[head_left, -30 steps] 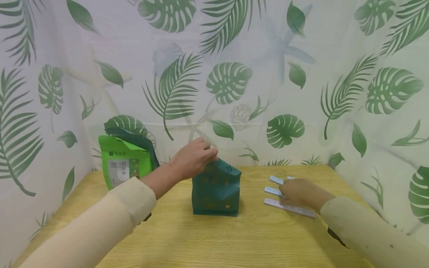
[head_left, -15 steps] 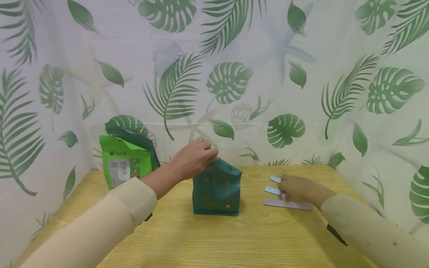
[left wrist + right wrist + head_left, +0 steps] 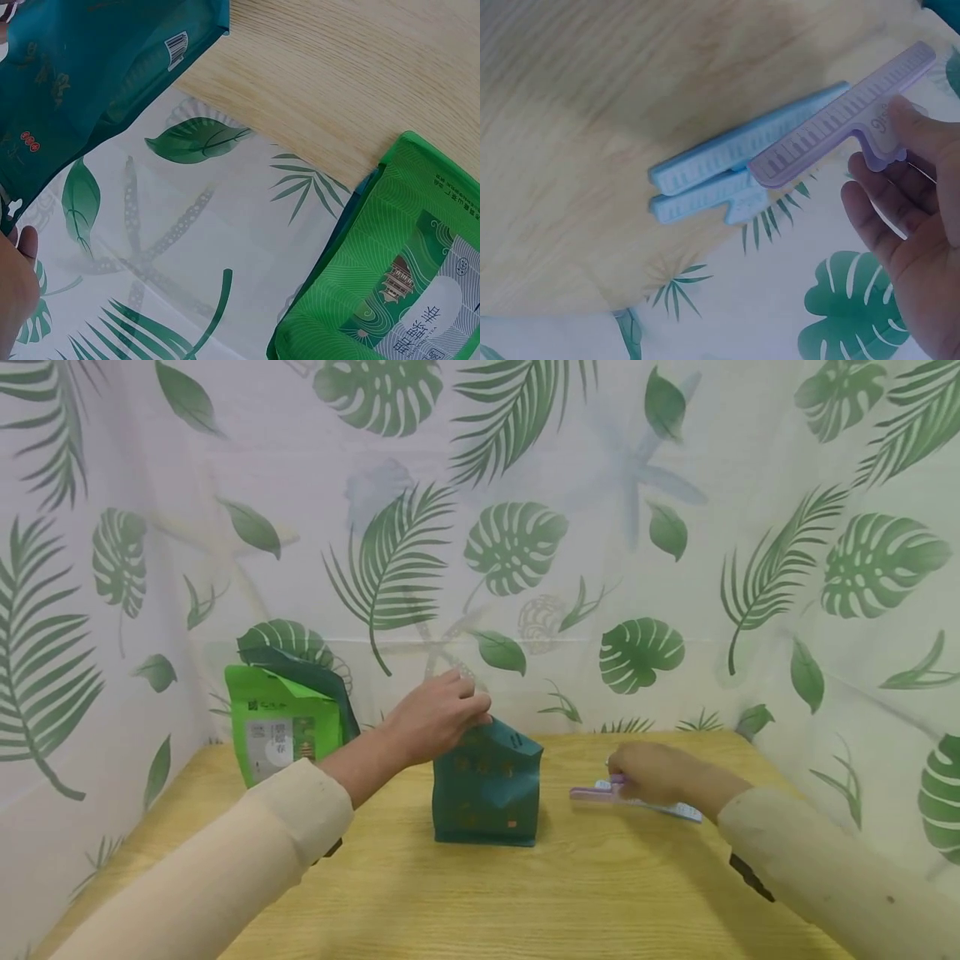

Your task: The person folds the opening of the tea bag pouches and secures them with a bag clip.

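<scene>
Wooden counter (image 3: 480,893) against a leaf-print backdrop.
Left hand (image 3: 435,714), arm outstretched, pinches the top of the upright teal bag (image 3: 486,793) at centre; right hand (image 3: 648,772) pinches a purple clip (image 3: 840,124) above blue clips (image 3: 727,176).

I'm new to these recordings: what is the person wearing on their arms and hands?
Both arms wear long, plain cream sleeves: left sleeve, right sleeve. The cuffs end at the wrists. The left hand and right hand are bare, with no gloves, rings or watch visible.
</scene>
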{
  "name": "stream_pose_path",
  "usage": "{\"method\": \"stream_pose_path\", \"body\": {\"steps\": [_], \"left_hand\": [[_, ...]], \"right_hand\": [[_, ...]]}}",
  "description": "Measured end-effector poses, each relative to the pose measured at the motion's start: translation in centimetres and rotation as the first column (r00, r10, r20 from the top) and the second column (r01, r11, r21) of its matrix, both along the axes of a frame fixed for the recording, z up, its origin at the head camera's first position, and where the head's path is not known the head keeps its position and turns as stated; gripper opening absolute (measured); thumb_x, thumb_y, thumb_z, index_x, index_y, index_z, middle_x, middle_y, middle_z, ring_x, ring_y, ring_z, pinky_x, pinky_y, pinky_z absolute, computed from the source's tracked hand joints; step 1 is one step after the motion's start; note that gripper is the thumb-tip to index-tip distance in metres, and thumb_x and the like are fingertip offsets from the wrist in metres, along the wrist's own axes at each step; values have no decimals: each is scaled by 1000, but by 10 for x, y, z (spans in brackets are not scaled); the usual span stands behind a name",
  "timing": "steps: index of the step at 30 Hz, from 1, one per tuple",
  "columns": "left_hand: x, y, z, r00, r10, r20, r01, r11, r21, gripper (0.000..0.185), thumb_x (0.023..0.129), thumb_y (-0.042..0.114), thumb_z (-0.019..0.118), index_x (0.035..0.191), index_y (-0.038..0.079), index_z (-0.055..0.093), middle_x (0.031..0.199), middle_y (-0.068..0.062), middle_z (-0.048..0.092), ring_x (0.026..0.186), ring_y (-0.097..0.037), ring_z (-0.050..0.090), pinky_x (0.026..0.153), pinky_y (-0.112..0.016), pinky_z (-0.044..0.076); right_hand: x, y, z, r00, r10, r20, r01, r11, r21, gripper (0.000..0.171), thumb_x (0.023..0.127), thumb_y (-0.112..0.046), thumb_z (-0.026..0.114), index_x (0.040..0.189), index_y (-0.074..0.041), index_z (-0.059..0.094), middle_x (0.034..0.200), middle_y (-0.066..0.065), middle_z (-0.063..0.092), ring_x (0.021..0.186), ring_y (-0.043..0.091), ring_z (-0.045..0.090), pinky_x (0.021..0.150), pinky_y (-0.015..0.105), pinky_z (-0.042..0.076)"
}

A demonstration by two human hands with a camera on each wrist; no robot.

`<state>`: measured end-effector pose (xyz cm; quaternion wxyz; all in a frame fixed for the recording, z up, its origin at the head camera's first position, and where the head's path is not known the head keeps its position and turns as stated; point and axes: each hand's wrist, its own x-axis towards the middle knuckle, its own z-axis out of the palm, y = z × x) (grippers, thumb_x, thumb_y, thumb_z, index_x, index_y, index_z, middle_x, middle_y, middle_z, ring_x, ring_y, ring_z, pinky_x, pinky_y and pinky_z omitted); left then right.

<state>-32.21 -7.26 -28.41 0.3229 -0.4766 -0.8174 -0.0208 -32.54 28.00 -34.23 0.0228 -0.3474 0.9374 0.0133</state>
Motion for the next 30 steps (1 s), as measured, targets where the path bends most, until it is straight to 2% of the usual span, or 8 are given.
{"method": "stream_pose_path", "body": {"steps": [2,6,11,19,25,30], "left_hand": [[-1,1,0,1000,-9,-3,9,1000,2,20,100,25,61,85,12,56,72,-2,45,68,-17,39,64,-30,36],[-4,4,-1,1000,-15,-10,15,1000,4,20,100,25,61,85,12,57,72,-2,45,68,-18,40,64,-30,36],[-4,4,-1,1000,-12,-21,12,1000,0,20,100,25,61,85,13,56,72,-1,45,68,-18,40,64,-29,37],[-2,2,1,1000,-1,-9,1,1000,-5,19,100,25,61,86,12,57,72,-2,46,69,-18,41,64,-30,38],[-3,1,1,1000,8,5,-8,1000,-12,20,100,25,61,85,13,56,72,-1,45,69,-18,41,64,-30,38],[-2,2,0,1000,7,26,-6,1000,-13,18,100,25,61,87,13,58,73,-1,47,70,-17,42,64,-30,38]], "right_hand": [[-1,-1,7,1000,-2,-18,2,1000,-23,10,87,-12,75,89,-7,66,84,0,62,77,15,59,73,36,53],[-5,0,21,999,-1,-50,-3,997,-79,13,91,-16,72,96,-5,68,89,1,66,82,17,62,76,39,54],[-10,-3,41,996,41,-83,-55,984,-171,11,91,-15,71,97,-6,69,85,-2,64,75,11,56,69,33,50],[-1,-14,75,990,77,-116,-105,962,-253,12,89,-18,75,95,-9,70,84,-4,68,77,9,62,72,34,54],[3,-26,82,983,129,-133,-159,956,-248,11,89,-20,75,94,-11,69,82,-6,66,75,8,61,70,32,53],[4,-38,79,981,125,-150,-161,954,-254,13,86,-19,77,89,-12,67,79,-5,64,71,8,57,70,34,51]]}}
